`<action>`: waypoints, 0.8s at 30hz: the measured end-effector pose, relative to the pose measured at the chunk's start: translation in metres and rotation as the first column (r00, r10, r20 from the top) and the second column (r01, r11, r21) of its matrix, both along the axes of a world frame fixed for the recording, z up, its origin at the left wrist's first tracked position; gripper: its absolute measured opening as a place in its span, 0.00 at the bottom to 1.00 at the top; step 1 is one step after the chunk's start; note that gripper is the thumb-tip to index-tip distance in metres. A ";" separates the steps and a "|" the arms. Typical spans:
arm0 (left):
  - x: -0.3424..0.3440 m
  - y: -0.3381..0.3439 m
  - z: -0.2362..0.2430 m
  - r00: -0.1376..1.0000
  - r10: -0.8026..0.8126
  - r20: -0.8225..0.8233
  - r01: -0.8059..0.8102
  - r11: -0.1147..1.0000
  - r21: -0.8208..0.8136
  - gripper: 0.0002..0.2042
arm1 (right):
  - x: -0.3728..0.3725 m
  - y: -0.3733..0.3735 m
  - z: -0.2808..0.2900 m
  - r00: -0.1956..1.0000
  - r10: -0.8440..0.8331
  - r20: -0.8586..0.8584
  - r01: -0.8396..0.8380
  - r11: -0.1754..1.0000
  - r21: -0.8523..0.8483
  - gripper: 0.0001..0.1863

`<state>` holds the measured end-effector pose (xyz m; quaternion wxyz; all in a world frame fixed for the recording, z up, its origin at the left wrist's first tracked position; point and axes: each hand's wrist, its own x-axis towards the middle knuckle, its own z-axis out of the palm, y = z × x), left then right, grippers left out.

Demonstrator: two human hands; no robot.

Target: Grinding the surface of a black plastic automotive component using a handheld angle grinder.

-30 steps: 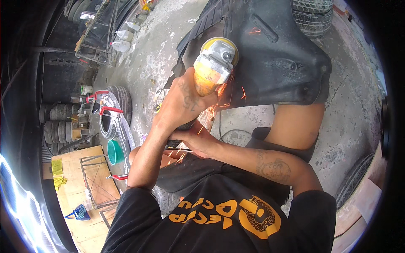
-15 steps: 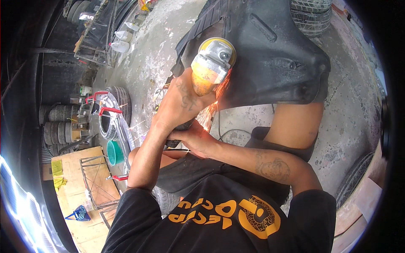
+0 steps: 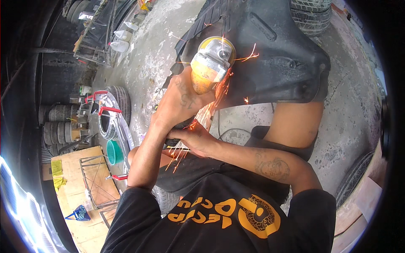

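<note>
An angle grinder (image 3: 204,80) with a worn yellow body and grey metal head is held in both hands. My left hand (image 3: 185,103) is wrapped round its body just behind the head. My right hand (image 3: 196,138) grips the dark rear end, nearer my lap. The disc, mostly hidden beneath the head and its yellow rim, sits over the left part of a large black moulded panel (image 3: 270,59) with ribs along its left edge. Orange sparks (image 3: 219,92) stream back toward my right hand and lap. The panel's lower right lies over my bare right leg.
Tyres (image 3: 311,17) are stacked behind the panel, and more tyres (image 3: 55,133) stand at the left. Red-handled clamps (image 3: 110,110) sit on a silvery curved part beside a tyre. A green tub (image 3: 114,152), a plywood sheet (image 3: 76,168) and white jugs (image 3: 122,36) are left; a cable (image 3: 234,130) crosses the floor.
The sparks have grown brighter and spread wider, now reaching over the panel and down past my right hand. Both hands and the grinder have stayed almost in place.
</note>
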<state>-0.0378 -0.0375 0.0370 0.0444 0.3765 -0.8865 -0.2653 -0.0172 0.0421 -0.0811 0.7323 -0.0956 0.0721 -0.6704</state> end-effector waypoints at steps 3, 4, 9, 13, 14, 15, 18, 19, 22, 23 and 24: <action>0.000 0.000 0.000 1.000 -0.003 -0.005 0.003 1.000 -0.003 0.25 | 0.000 0.000 0.001 1.000 -0.026 -0.010 0.026 1.000 -0.003 0.28; 0.000 -0.001 0.000 1.000 -0.004 -0.007 0.004 1.000 0.005 0.25 | -0.001 0.000 0.002 0.999 -0.041 -0.028 0.040 0.999 -0.010 0.28; -0.001 0.000 0.001 1.000 0.003 0.002 -0.003 1.000 0.015 0.25 | -0.003 -0.001 0.000 0.998 -0.031 -0.058 0.031 1.000 -0.001 0.27; 0.001 -0.002 -0.002 0.999 -0.004 -0.033 0.005 1.000 0.012 0.26 | 0.002 0.001 0.001 0.997 -0.051 -0.060 0.053 0.998 0.031 0.28; 0.002 -0.002 -0.004 0.999 -0.016 -0.050 0.015 1.000 -0.004 0.26 | 0.001 0.001 0.001 0.997 -0.052 -0.061 0.054 0.998 0.033 0.28; 0.002 -0.002 -0.004 0.999 -0.016 -0.051 0.016 1.000 -0.003 0.26 | -0.001 0.000 0.000 0.997 -0.046 -0.068 0.048 0.999 0.020 0.28; 0.000 -0.002 -0.001 1.000 0.015 -0.003 -0.015 0.999 0.035 0.26 | 0.001 0.000 0.001 0.997 -0.071 -0.042 0.071 0.997 -0.006 0.29; 0.001 -0.003 -0.002 1.000 0.005 -0.019 -0.005 1.000 0.026 0.26 | 0.002 0.001 0.001 0.995 -0.101 -0.010 0.101 0.995 -0.017 0.29; 0.001 -0.004 -0.006 1.000 0.007 -0.021 -0.007 1.000 0.029 0.26 | -0.002 0.000 0.002 0.996 -0.053 -0.075 0.054 0.998 0.016 0.30; 0.000 -0.004 -0.005 1.000 0.016 -0.008 -0.016 0.999 0.033 0.26 | 0.002 0.000 -0.001 0.996 -0.055 -0.076 0.057 0.998 0.017 0.30; 0.001 -0.004 -0.004 1.000 0.017 -0.009 -0.017 0.999 0.032 0.26 | 0.010 -0.001 -0.006 0.997 -0.069 -0.026 0.071 0.996 0.060 0.29</action>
